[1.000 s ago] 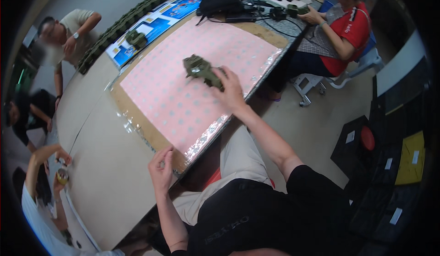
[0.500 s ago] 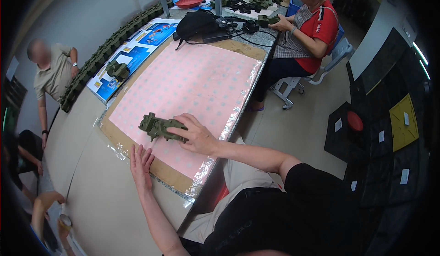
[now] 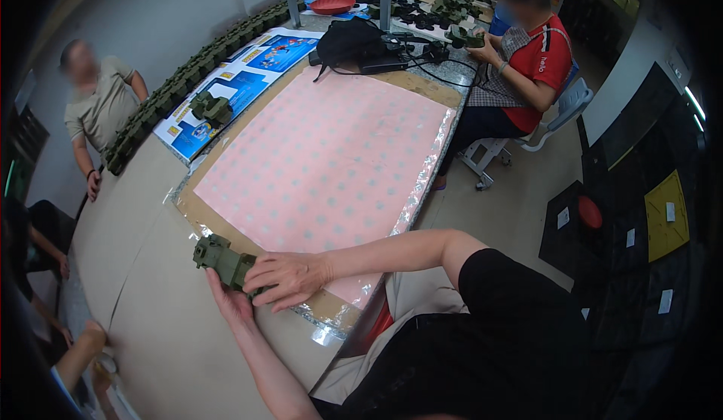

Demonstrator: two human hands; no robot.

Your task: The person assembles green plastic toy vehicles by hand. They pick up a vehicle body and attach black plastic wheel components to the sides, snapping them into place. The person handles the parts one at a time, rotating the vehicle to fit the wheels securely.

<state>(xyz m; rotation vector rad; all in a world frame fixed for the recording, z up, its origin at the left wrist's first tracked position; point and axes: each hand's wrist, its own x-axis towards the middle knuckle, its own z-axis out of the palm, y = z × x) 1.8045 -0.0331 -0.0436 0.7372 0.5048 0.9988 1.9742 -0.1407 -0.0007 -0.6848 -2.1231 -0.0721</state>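
An olive-green plastic piece, looking like a toy vehicle body (image 3: 223,260), is held between my two hands over the near left edge of the pink dotted sheet (image 3: 331,156). My right hand (image 3: 288,278) grips its right end from above, fingers curled over it. From below and the near side, my left hand (image 3: 233,302) supports it, the thumb side against the body. Most of the left fingers are hidden behind the piece. A similar green piece (image 3: 211,109) stands on the blue-and-white printed sheet (image 3: 178,135) farther off.
A long row of green pieces (image 3: 169,96) lines the table's far left side. A black bag (image 3: 350,44) with cables lies at the sheet's far edge, beyond it a red dish (image 3: 332,5). A co-worker in red (image 3: 544,62) sits at right; another person (image 3: 105,100) is at left.
The green piece has been lifted off the pink sheet and brought left and nearer by my right hand. My left hand, empty before, now holds it too. The view has shifted slightly.
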